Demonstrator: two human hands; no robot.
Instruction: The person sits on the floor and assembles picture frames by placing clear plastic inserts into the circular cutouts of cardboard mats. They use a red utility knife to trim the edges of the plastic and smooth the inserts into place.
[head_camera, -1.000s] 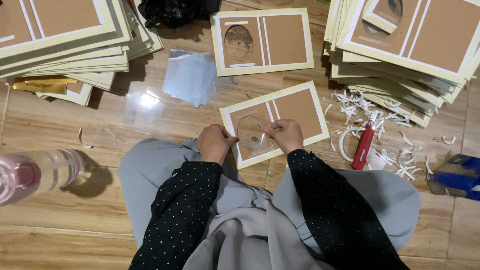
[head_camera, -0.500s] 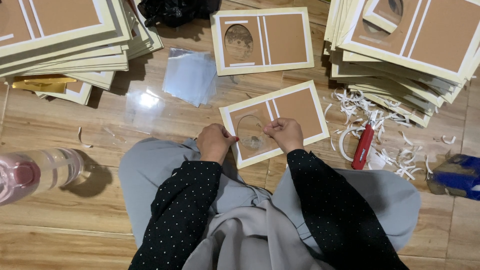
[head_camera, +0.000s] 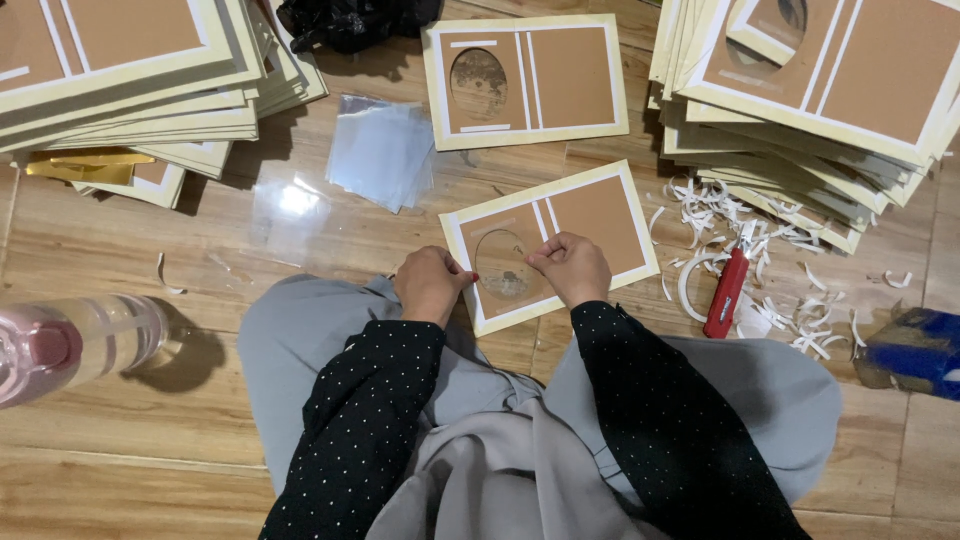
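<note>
A brown card with a cream border and a round cut-out (head_camera: 590, 215) lies on the wooden floor just past my knees. My left hand (head_camera: 430, 284) rests with curled fingers at the card's near left edge. My right hand (head_camera: 572, 266) pinches at the right rim of the round hole, where a thin clear film seems to cover the opening. Whether the fingers grip the film or only press it I cannot tell. A second, similar card (head_camera: 527, 78) lies farther away.
Tall stacks of the same cards stand at the far left (head_camera: 130, 70) and far right (head_camera: 820, 90). Clear plastic sheets (head_camera: 380, 150) lie between them. A red utility knife (head_camera: 727, 292) sits among white paper strips on the right. A pink-capped bottle (head_camera: 70, 345) lies at the left, a blue object (head_camera: 915, 350) at the right.
My right hand has shifted slightly along the rim of the round hole. The left hand and the card stay where they were.
</note>
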